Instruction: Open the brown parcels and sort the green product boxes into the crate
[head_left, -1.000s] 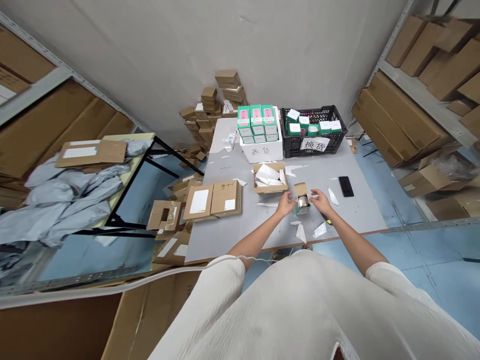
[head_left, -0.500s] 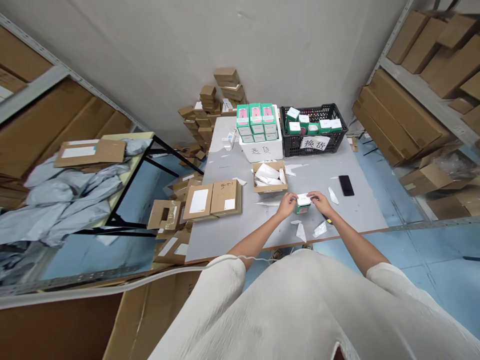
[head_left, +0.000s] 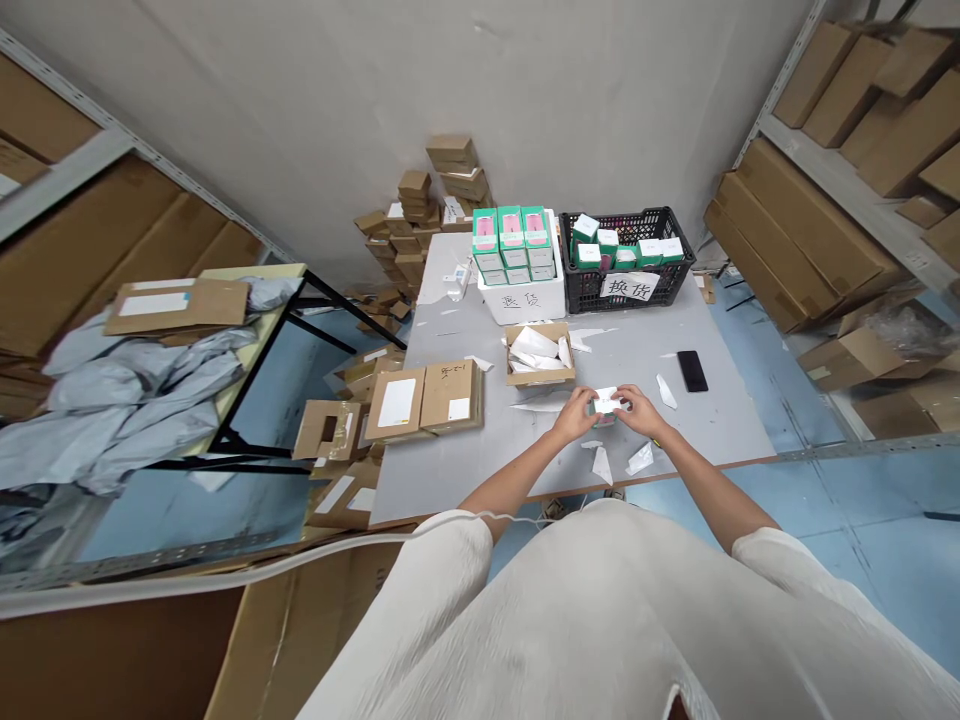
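Observation:
A small green box (head_left: 604,402) with a white label on its top stands on the grey table in front of me. My left hand (head_left: 575,415) grips its left side, fingers curled at the label's edge. On the opposite side, my right hand (head_left: 638,411) has its fingers bent onto the label's right edge. Most of the box's sides are hidden by my hands. Part of a yellow and black tool (head_left: 657,443) shows under my right wrist. Just behind the box lies an open carton (head_left: 541,378) with crumpled white paper inside.
A white bin (head_left: 525,302) of green boxes and a black crate (head_left: 660,290) with similar boxes stand at the back. Two brown cartons (head_left: 452,370) sit at left, a phone (head_left: 692,371) at right. Paper scraps (head_left: 602,464) lie near the front edge.
Both hands have closed in on the box from the sides, their fingers now over the label's edges and covering more of the box. The surrounding things stay put.

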